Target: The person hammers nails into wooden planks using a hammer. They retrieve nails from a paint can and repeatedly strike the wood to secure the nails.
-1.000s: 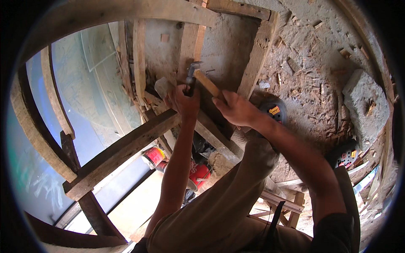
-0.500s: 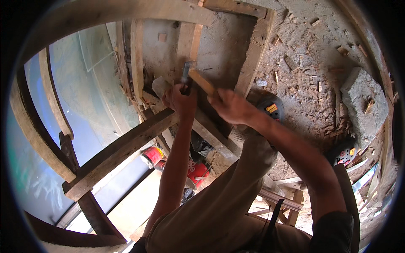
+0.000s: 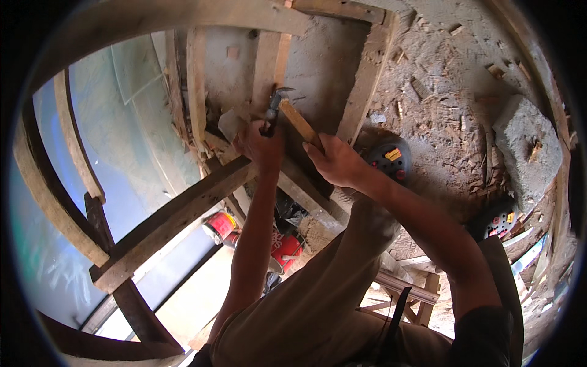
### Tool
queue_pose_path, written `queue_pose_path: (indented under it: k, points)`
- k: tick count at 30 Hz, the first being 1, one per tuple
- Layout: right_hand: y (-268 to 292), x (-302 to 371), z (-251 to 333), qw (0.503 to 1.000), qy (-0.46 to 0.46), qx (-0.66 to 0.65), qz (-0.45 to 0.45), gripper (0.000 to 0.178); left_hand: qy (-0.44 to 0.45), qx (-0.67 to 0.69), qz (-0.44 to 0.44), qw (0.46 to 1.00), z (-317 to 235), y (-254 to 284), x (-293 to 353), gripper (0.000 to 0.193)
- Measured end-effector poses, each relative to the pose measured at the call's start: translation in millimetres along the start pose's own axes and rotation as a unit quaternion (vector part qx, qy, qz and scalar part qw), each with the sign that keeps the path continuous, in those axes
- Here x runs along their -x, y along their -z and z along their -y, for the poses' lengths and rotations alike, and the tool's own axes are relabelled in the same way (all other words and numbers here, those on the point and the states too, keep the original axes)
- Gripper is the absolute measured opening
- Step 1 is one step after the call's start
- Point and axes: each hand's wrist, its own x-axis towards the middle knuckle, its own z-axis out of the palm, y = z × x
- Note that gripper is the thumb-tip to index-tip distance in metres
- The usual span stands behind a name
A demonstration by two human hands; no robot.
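Note:
A claw hammer (image 3: pixel 298 121) with a yellowish wooden handle is gripped near its lower end by my right hand (image 3: pixel 338 160). The hammer's metal head lies just beyond my left hand (image 3: pixel 262 145), at the top of a short dark tool (image 3: pixel 268 126) around which that hand is closed. Most of the tool is hidden by the fingers, so its kind does not show. A pale grey block (image 3: pixel 231 125) is right beside the left hand's fingers. Below my hands runs a wooden beam (image 3: pixel 312 199) of the frame.
Thick timber (image 3: pixel 177 223) crosses on the left, in front of a bluish panel (image 3: pixel 131 147). Red cans (image 3: pixel 287 249) stand below the frame. Wood chips litter the dirt floor (image 3: pixel 434 110); a large grey stone (image 3: pixel 529 150) lies at right. Dark clogs (image 3: pixel 391 160) are on my feet.
The hammer head has turned slightly, so its claw shows more clearly at the dark tool's top. My right hand has shifted a little; my left hand has stayed nearly still.

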Motion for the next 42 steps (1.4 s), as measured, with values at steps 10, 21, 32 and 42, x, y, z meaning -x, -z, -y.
queue_pose_path:
  k: [10, 21, 32, 42]
  points:
    - [11.4, 3.3, 38.6, 0.993, -0.103, -0.061, -0.011, 0.041, 0.055, 0.038, 0.033, 0.997, 12.1, -2.5, -0.6, 0.019]
    - [-5.4, 3.6, 16.5, 0.999, -0.036, -0.018, -0.019, 0.041, 0.010, 0.010, 0.007, 1.000, 1.2, -1.9, 0.2, 0.023]
    - [-2.1, -4.1, 36.6, 0.985, -0.037, -0.103, -0.130, 0.042, 0.044, 0.046, 0.053, 0.997, 8.3, -0.6, -2.3, 0.023]
    - [2.7, 8.1, 23.0, 0.986, -0.144, -0.034, 0.074, 0.040, 0.004, -0.004, 0.014, 1.000, 0.2, -1.5, 3.7, 0.025]
